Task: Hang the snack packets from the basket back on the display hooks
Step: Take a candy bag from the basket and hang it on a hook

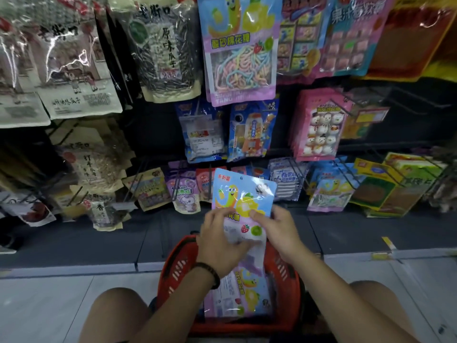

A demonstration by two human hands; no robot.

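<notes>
Left grip (222,243) and right grip (279,231), fingers curled, hold my blue-and-lilac candy packet (243,194), its cartoon banana and lemon facing me, above the red basket (173,273).

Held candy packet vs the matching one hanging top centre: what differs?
1. The held packet is gripped by the left hand and right hand low above the red basket; the hanging packet sits in the display's top row.
2. The hands cover the held packet's lower half; the hanging packet's clear window shows pastel candy strings.
Shared: blue top with yellow cartoon figures, lilac bottom.
</notes>
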